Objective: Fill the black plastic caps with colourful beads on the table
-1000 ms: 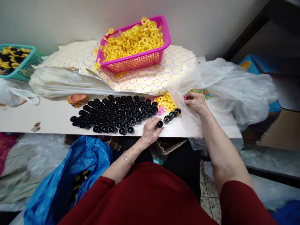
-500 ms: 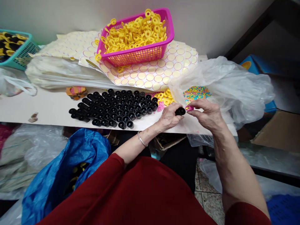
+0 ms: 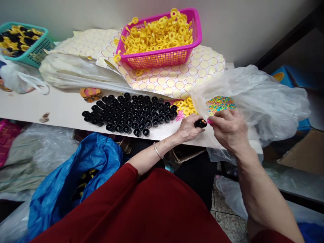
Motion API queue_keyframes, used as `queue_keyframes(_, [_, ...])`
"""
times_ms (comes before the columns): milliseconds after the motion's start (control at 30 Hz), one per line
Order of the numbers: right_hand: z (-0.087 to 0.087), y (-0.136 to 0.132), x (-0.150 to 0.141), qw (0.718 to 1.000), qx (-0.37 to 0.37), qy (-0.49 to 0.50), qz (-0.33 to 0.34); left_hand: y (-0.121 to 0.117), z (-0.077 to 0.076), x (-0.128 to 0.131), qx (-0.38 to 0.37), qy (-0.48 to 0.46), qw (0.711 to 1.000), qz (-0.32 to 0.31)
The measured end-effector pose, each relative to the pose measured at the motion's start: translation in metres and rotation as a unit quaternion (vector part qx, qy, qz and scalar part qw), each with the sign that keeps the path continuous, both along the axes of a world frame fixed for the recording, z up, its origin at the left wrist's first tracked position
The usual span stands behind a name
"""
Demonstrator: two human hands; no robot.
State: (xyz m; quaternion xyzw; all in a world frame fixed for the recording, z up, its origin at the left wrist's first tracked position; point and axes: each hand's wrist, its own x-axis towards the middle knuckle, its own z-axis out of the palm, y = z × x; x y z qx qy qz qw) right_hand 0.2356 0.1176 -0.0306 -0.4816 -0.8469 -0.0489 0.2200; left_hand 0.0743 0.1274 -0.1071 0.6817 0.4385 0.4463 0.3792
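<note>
My left hand (image 3: 186, 129) is wrapped round a small black cylindrical cup (image 3: 200, 123), its open mouth turned up toward me. A few coloured specks show inside that mouth. Just to the right, my right hand (image 3: 231, 130) pinches a small pink cup-like piece (image 3: 209, 120), mostly hidden by the fingers, close against the black cup's rim. Behind my right hand lies a heap of multicoloured beads (image 3: 221, 103) on clear plastic. Left of my left hand, many black cups (image 3: 135, 114) stand in a tight cluster, some of them tipped over.
A pink basket (image 3: 162, 58) heaped with yellow ring-shaped pieces stands at the back on printed sticker sheets (image 3: 177, 79). Loose yellow rings (image 3: 187, 107) and pink beads (image 3: 180, 115) lie beside the cups. Clear plastic (image 3: 273, 101) bunches at right. A teal basket (image 3: 37, 50) sits far left; a blue bag (image 3: 101, 155) hangs below.
My right hand has turned over, tipping the pink piece toward the black cup. Coloured specks now show in the cup's mouth. The whole view has shifted slightly.
</note>
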Motion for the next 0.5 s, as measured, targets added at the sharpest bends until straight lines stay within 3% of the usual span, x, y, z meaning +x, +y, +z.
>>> queue_keyframes(67, [-0.012,0.007,0.010,0.988,-0.051,0.141,-0.029,0.000,-0.005,-0.003,-0.002,-0.020,1.000,0.001])
queue_keyframes(133, [-0.027,0.016,0.019,0.953,-0.122,0.268,-0.066,-0.002,-0.009,-0.007,-0.007,-0.043,0.999,0.001])
queue_keyframes(200, [-0.044,0.027,0.028,0.914,-0.178,0.345,-0.115,-0.006,-0.012,-0.013,-0.010,-0.061,0.998,0.003])
queue_keyframes(267, [-0.060,0.038,0.036,0.892,-0.204,0.368,-0.163,-0.014,-0.014,-0.023,0.002,-0.066,0.998,0.013])
queue_keyframes(333, [-0.071,0.047,0.041,0.898,-0.184,0.347,-0.199,-0.024,-0.018,-0.035,0.032,-0.045,0.997,0.045])
queue_keyframes(400, [-0.074,0.050,0.040,0.924,-0.126,0.293,-0.211,-0.035,-0.024,-0.048,0.058,0.001,0.994,0.096])
queue_keyframes(500, [-0.064,0.048,0.021,0.967,-0.054,0.204,-0.144,-0.047,-0.035,-0.062,0.043,0.077,0.983,0.158])
